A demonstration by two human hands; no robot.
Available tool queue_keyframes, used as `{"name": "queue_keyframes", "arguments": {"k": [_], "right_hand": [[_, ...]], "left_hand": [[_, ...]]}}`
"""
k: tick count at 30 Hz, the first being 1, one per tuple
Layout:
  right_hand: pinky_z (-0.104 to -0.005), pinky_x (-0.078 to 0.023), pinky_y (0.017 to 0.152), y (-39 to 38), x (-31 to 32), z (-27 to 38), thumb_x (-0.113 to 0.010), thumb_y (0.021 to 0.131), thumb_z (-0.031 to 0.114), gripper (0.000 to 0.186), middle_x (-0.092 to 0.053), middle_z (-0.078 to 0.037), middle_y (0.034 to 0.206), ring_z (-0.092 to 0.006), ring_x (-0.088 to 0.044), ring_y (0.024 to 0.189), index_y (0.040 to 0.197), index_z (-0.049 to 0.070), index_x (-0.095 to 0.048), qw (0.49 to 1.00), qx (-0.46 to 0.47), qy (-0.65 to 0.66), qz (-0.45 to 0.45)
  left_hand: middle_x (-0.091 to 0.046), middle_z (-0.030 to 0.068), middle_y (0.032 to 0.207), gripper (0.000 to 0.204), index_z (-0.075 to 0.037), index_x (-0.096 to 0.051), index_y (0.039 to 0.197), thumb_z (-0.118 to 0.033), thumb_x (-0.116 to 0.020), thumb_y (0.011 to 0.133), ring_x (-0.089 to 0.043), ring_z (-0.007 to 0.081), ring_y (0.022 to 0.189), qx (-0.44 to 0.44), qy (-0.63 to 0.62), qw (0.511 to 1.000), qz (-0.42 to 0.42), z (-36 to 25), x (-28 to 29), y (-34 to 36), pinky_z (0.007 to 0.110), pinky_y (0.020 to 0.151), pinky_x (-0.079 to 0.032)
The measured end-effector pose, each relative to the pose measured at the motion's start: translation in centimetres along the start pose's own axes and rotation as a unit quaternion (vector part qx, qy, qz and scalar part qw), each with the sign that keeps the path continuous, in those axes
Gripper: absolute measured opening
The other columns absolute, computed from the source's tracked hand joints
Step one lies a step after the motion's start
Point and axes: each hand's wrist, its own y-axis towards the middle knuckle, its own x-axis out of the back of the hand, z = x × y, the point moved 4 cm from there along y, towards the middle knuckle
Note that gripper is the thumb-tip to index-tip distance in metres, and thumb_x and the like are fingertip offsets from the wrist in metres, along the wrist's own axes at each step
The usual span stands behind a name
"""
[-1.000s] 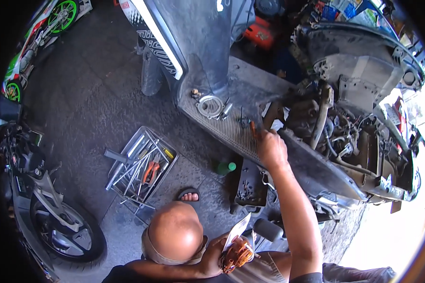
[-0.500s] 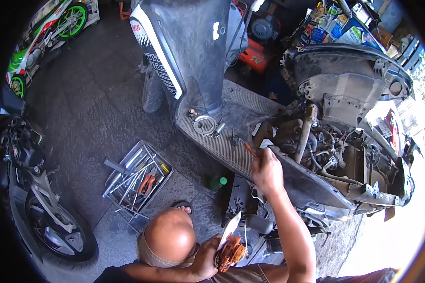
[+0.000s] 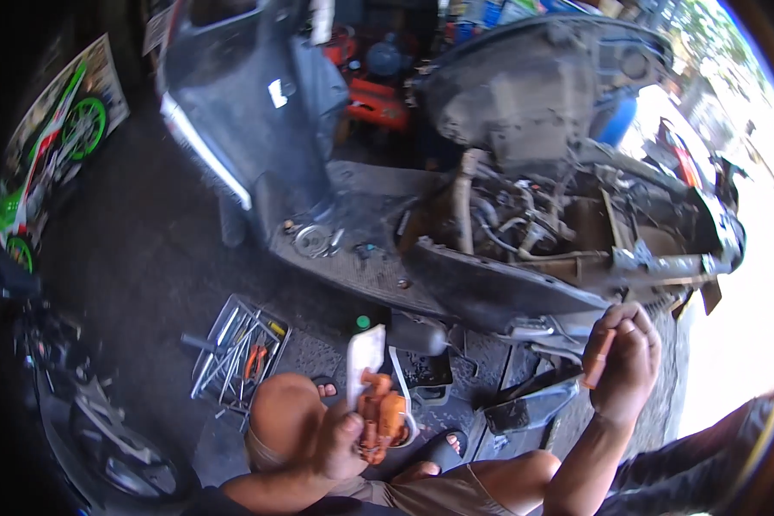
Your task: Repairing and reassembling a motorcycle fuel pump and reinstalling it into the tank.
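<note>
My left hand, low in the middle, is closed around a lumpy orange-brown part with several stubs. A flat whitish strip rises from the same grip. Out to the right, my right hand is raised beside the scooter's rear side panel, its fingers curled round a short orange tool handle; the rest of that tool cannot be made out. The partly stripped scooter stands in front of me. On its footboard lie a round metal ring and small loose parts.
A wire tray of hand tools stands on the floor at left. Near my feet are a green-capped bottle, a dark tray and a black cover. A motorcycle wheel is at lower left, a red machine behind the scooter.
My right hand has left the footboard and swung right, now with an orange handle in it. The left hand has risen and moved left with the orange-brown part. The view has shifted right.
</note>
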Motion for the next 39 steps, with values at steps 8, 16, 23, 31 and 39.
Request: {"name": "queue_keyframes", "arguments": {"k": [8, 16, 23, 31, 39], "right_hand": [[-0.0248, -0.040, 0.028, -2.4, 3.9, 0.8, -0.043, 0.102, 0.020, 0.021, -0.046, -0.011, 0.091, -0.0156, -0.048, 0.050, 0.096, 0.000, -0.048, 0.898, -0.112, 0.424, -0.034], [-0.0205, -0.026, 0.035, -9.5, 9.0, 8.0, -0.053, 0.104, 0.028, 0.027, -0.044, -0.003, 0.072, -0.0058, -0.035, 0.048, 0.105, 0.001, -0.052, 0.982, 0.184, -0.017, -0.045], [-0.0207, -0.026, 0.035, -8.9, 9.3, 9.0, -0.054, 0.103, 0.029, 0.029, -0.044, -0.003, 0.071, -0.0058, -0.035, 0.048, 0.104, 0.001, -0.053, 0.970, 0.230, -0.067, -0.034], [-0.0209, -0.026, 0.035, -4.9, 11.1, 16.3, -0.056, 0.103, 0.031, 0.030, -0.044, -0.003, 0.071, -0.0057, -0.035, 0.048, 0.103, 0.000, -0.053, 0.896, 0.400, -0.191, 0.000], [-0.0211, -0.026, 0.035, -4.7, 9.0, 24.6, -0.057, 0.102, 0.032, 0.032, -0.044, -0.003, 0.071, -0.0057, -0.035, 0.048, 0.102, 0.000, -0.054, 0.783, 0.568, -0.246, -0.060]], "left_hand": [[-0.052, 0.0086, 0.120, 0.067, -0.016, -0.040, 0.139, -0.056, -0.062, 0.091, -0.062, 0.0325, 0.109, -0.090, -0.005, 0.996, -0.027, 0.1, 3.6, -0.1, 0.058, 0.090, -0.055], [-0.060, 0.0076, 0.123, 0.080, -0.018, -0.033, 0.149, -0.061, -0.064, 0.089, -0.066, 0.0361, 0.109, -0.062, 0.018, 0.998, -0.026, 0.3, 4.1, 0.3, 0.066, 0.092, -0.053], [-0.062, 0.0098, 0.122, 0.076, -0.016, -0.039, 0.146, -0.061, -0.062, 0.090, -0.067, 0.0373, 0.106, -0.074, 0.010, 0.997, -0.030, 0.6, 4.3, 1.3, 0.067, 0.091, -0.053], [-0.061, 0.0105, 0.115, 0.066, -0.012, -0.046, 0.142, -0.059, -0.051, 0.097, -0.061, 0.0242, 0.094, -0.092, -0.043, 0.991, -0.085, 0.3, 5.6, -0.5, 0.043, 0.082, -0.052], [-0.059, 0.0041, 0.108, 0.055, -0.008, -0.043, 0.147, -0.043, -0.049, 0.105, -0.052, 0.0115, 0.080, -0.143, -0.024, 0.987, -0.064, -8.0, 2.6, 2.4, 0.030, 0.073, -0.046]]}}
